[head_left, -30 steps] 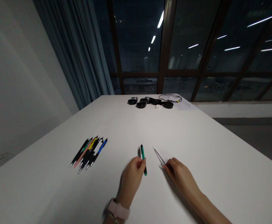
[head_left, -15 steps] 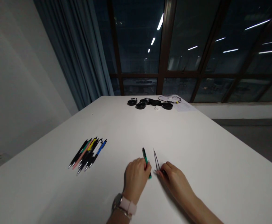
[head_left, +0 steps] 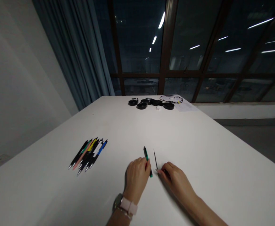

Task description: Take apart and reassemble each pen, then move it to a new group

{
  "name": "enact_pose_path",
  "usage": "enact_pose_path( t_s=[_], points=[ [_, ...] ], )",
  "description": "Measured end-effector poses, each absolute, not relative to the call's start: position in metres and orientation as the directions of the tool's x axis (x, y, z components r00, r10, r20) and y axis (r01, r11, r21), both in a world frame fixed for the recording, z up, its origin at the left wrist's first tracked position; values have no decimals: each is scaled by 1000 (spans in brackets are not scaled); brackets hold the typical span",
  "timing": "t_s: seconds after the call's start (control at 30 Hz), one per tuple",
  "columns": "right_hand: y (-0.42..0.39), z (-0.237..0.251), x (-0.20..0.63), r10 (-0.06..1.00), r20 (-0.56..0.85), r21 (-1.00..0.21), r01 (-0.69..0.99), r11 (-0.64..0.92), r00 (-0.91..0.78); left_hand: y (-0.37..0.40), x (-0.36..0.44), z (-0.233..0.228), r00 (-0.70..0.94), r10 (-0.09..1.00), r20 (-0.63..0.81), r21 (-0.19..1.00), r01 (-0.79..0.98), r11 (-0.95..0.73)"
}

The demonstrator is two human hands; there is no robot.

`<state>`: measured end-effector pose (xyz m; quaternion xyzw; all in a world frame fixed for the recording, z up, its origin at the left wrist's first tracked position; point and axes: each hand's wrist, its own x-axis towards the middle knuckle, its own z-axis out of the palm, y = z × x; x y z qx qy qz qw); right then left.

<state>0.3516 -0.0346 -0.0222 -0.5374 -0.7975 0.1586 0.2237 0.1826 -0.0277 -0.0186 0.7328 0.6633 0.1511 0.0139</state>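
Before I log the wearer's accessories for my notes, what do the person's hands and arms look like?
The left hand has no glove; its wrist wears a dark-faced watch with a pale pink strap and a thin bracelet. The right hand is ungloved, and no sleeves show.

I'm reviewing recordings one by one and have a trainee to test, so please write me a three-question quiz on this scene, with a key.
1. Which hand holds the thin dark rod?
2. True or false: the left hand holds the green-and-black pen.
3. Fill in: from the wearer's side, the bunch of pens lies to the ____ of both hands.

Key:
1. The right hand.
2. True.
3. Left.
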Motion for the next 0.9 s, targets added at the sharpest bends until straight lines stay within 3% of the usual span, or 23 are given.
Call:
enact_pose_path(
  t_s=[0.23,0.57,0.9],
  points=[
    [-21,-34,355,957,224,-434,860,269,-187,-34,173,-19,51,975,218,246,963,-105],
    [-17,-40,347,932,266,-277,906,320,-248,-40,167,-21,47,971,235,244,964,-106],
    [-18,-37,348,945,225,-321,898,302,-238,-42,165,-23,31,965,260,237,967,-95]
  ],
)
